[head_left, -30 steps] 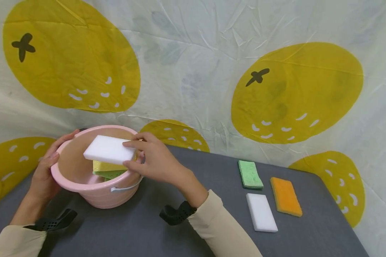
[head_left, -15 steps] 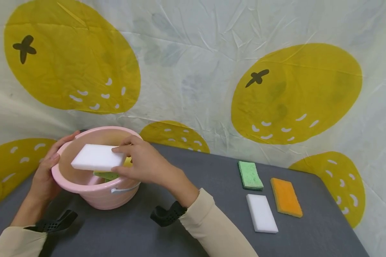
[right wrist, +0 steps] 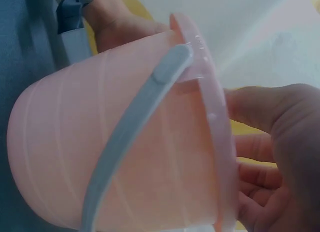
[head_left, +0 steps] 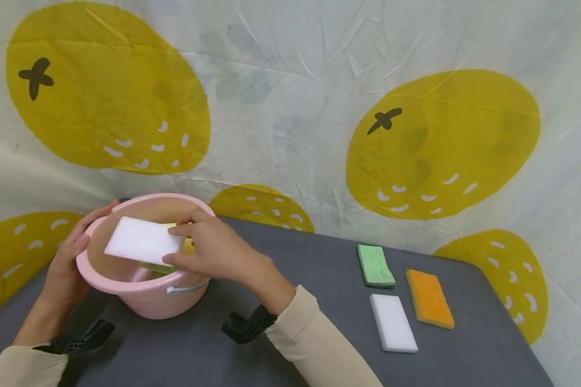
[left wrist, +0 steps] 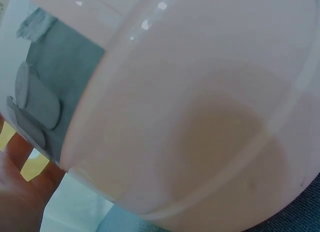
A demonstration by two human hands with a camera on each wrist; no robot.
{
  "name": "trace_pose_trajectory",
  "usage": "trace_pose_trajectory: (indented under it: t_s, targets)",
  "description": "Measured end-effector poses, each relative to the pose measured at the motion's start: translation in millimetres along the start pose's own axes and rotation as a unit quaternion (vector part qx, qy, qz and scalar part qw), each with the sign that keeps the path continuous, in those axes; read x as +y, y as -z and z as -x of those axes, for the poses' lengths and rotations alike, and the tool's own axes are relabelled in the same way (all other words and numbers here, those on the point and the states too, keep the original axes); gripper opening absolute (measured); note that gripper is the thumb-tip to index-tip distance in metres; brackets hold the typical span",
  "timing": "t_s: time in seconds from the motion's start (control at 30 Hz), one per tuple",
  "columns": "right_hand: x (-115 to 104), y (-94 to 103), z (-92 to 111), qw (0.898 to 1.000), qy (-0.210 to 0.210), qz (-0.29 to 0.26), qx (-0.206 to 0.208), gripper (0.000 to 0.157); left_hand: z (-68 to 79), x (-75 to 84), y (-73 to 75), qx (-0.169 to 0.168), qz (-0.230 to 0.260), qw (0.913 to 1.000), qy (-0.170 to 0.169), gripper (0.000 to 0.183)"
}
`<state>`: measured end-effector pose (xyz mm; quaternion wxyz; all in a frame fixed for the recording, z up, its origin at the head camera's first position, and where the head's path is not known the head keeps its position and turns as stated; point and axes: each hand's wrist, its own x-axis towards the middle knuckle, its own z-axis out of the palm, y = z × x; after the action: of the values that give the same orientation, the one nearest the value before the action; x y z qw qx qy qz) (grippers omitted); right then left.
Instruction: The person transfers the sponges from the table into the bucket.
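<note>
My right hand pinches a white melamine sponge by its right end, thumb below and fingers above. The sponge is tilted and lies within the mouth of a pink bucket. Under it, partly hidden, show yellow and green sponges inside. My left hand grips the bucket's rim and side at the left. In the right wrist view the bucket's wall and grey handle hide the sponge, while my right hand reaches over the rim.
On the right of the dark grey table lie a green sponge, a second white sponge and an orange sponge. Behind the table hangs a pale cloth printed with yellow fruit.
My right hand has carried the white sponge left and down into the bucket's mouth, and its upper face has tilted toward me. My left hand keeps its grip on the bucket.
</note>
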<state>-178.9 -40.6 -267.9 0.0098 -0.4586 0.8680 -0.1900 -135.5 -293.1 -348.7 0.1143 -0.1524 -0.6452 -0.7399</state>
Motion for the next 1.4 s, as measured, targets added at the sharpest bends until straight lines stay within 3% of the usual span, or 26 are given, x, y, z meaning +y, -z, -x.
trace_pose_trajectory:
  t_s: [0.13, 0.33, 0.47, 0.87, 1.0, 1.1, 1.23, 1.4]
  targets:
    - [2, 2.4, 4, 1.000, 0.001, -0.024, -0.001, 0.052, 3.4, 0.0, 0.2, -0.005, 0.013, 0.9998, -0.013, 0.050]
    - [16, 7.4, 26, 0.991, 0.018, -0.105, 0.079, 0.044, 0.9, -1.3, 0.7, -0.007, 0.017, 0.9998, -0.007, 0.050]
    - [28, 9.6, 41, 0.988, 0.024, -0.108, 0.108, 0.042, -3.0, -1.3, 0.9, -0.015, 0.018, 0.9997, -0.012, 0.049]
    - [70, -2.7, 103, 0.984, -0.064, -0.090, 0.138, 0.042, -2.9, -5.9, 4.2, -0.039, 0.041, 0.9977, -0.035, 0.050]
    - [89, -7.1, 130, 0.981, -0.074, -0.070, 0.165, 0.042, -1.5, -6.3, 5.8, -0.039, 0.044, 0.9974, -0.041, 0.050]
    - [102, -9.6, 157, 0.977, -0.090, -0.047, 0.190, 0.044, -0.4, -4.2, 5.8, -0.020, 0.026, 0.9991, -0.027, 0.050]
    - [118, -12.5, 198, 0.967, -0.146, -0.033, 0.207, 0.044, -1.6, -0.4, 4.4, -0.002, 0.004, 1.0000, -0.008, 0.051]
    - [132, -18.3, 248, 0.955, -0.218, -0.035, 0.196, 0.042, -3.1, 0.2, 1.2, -0.028, 0.014, 0.9991, -0.027, 0.050]
